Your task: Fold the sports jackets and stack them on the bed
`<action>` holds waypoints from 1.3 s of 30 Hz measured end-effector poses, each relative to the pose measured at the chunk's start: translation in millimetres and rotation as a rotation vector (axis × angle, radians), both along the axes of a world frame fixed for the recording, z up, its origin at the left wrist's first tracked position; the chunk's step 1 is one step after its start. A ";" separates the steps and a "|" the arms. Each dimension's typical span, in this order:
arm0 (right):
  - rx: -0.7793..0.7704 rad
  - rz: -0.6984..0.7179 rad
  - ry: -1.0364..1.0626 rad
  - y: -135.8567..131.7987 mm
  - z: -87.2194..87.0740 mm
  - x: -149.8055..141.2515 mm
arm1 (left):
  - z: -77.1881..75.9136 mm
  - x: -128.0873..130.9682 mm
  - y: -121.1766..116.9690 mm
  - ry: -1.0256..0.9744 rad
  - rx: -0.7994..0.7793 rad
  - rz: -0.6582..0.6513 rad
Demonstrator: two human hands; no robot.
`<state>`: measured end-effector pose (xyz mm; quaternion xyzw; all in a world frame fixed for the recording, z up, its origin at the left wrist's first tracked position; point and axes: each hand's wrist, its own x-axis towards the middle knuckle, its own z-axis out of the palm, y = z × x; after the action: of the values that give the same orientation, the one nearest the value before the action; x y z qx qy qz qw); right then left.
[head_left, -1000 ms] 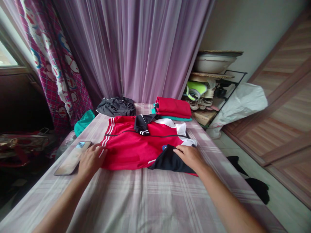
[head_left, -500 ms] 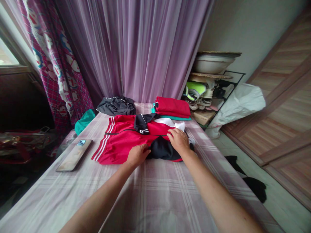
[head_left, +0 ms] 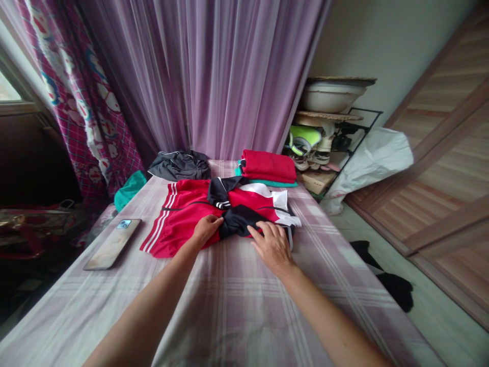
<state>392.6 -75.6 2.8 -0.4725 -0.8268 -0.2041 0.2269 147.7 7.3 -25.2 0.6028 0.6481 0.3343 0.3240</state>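
Observation:
A red zip-up jacket (head_left: 183,214) with white-striped hem, white panels and black sleeves lies flat on the checked bedsheet (head_left: 229,306). One black sleeve is folded in across its far side, ending in a striped cuff. The near black sleeve (head_left: 239,220) lies over the front of the jacket. My left hand (head_left: 208,228) has its fingers closed on the end of that sleeve. Over the sleeve's right part rests my right hand (head_left: 272,247), palm down with fingers spread.
A phone (head_left: 113,244) lies left of the jacket. Behind it are a dark grey garment (head_left: 179,165) and folded red clothes (head_left: 268,167) on a teal piece. Purple curtains hang at the back. A rack with shoes and a white basin (head_left: 332,97) stands right.
My left hand has drawn the near sleeve's end up and left over the jacket. My right hand has come down from the jacket's middle onto the sleeve, nearer me.

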 end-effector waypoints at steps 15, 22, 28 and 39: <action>-0.323 -0.234 1.384 56.4 22.3 71.6 | -1.2 -8.9 -25.2 -0.084 0.126 -0.217; -0.513 -0.389 1.089 35.3 39.0 141.0 | 2.6 -10.0 -39.2 -0.020 0.128 -0.439; -0.731 -0.241 0.712 27.9 37.7 126.5 | 14.7 -12.4 -60.5 0.130 0.262 -0.742; -1.402 -0.313 -0.151 -2.2 57.1 88.2 | 32.8 -12.7 -84.2 0.292 0.187 -0.915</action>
<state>480.8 -77.9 60.0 -0.6044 -0.6993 0.3123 -0.2193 135.1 -76.9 7.7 0.8928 0.3227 0.1265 0.2878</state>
